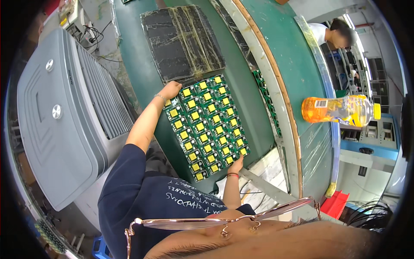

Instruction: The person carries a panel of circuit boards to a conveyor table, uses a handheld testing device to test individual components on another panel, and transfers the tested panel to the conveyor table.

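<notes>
On the green bench, the left hand and right hand gripped opposite corners of a full circuit-board panel; it seemingly sat just short of the dark mat.

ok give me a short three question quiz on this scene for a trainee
1. True or false: the left hand and the right hand hold opposite corners of the green panel of small circuit boards with yellow square parts.
2. What lies on the green conveyor belt just beyond the panel?
A. a black taped mat
B. a red bin
C. a grey fan
3. Fill in: the clear plastic bottle of orange drink lies on its ____.

Key:
1. true
2. A, the black taped mat
3. side
</notes>
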Available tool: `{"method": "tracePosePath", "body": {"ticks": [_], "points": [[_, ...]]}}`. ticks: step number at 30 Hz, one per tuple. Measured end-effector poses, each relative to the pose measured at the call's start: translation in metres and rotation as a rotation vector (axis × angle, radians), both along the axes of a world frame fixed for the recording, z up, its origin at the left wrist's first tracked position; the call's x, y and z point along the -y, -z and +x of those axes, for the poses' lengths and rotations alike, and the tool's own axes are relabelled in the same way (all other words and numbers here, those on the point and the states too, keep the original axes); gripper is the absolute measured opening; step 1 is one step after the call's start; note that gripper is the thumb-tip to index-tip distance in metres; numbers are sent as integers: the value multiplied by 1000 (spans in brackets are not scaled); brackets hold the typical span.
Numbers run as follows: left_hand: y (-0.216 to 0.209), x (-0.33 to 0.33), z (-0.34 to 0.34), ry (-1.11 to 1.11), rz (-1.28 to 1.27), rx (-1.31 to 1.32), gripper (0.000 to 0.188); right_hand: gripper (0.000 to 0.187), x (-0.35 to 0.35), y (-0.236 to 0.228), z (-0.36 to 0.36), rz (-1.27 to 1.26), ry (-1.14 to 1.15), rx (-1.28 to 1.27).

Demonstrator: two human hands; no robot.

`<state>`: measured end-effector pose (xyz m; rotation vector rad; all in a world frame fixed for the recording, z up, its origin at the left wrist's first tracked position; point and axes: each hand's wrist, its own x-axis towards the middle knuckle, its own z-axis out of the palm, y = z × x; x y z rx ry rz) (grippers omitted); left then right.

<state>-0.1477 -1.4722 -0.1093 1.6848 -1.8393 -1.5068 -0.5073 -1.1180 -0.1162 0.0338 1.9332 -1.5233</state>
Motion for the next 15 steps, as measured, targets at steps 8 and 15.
{"method": "tracePosePath", "body": {"ticks": [8,15], "points": [[-54,-126,35,-393,-146,-360,42,45,-37,-17,-12,154,-196,209],[-111,-323,109,-345,181,-545,39,48,-69,-94,55,430,-523,-156]]}}
